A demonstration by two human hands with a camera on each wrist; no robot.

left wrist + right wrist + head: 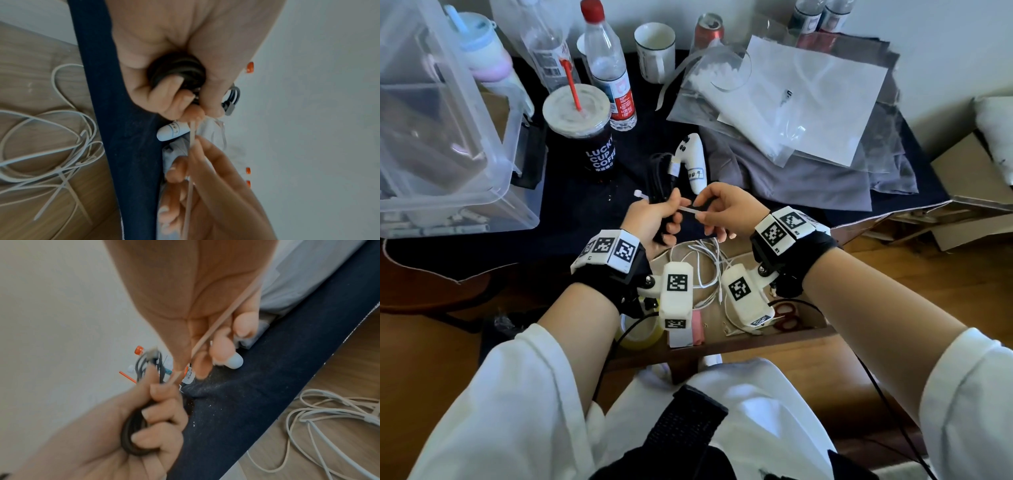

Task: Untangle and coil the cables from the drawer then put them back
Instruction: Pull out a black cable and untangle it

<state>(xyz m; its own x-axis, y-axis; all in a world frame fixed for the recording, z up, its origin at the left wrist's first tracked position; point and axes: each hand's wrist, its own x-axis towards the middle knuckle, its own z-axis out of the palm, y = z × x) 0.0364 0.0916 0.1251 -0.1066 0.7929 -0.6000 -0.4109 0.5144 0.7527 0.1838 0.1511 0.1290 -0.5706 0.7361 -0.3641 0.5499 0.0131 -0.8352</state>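
Note:
My left hand [654, 216] grips a coiled black cable [662, 178] above the table's front edge; the coil shows inside the fist [176, 71] and again in the right wrist view [133, 434]. A white zip tie [688, 209] runs round the coil. Its head pokes out left of my left hand, and my right hand [722, 205] pinches its tail [216, 327]. Below both hands the wooden drawer [815, 329] stands pulled out, with tangled white cables [705, 260] lying in it [51, 146] [318, 418].
A white game controller [693, 161] lies just beyond the hands on the dark tablecloth [571, 205]. A coffee cup [585, 126], bottles [609, 68] and a clear plastic bin [445, 120] stand to the left. Plastic bags [791, 99] on grey cloth lie to the right. Red-handled scissors [786, 318] sit in the drawer.

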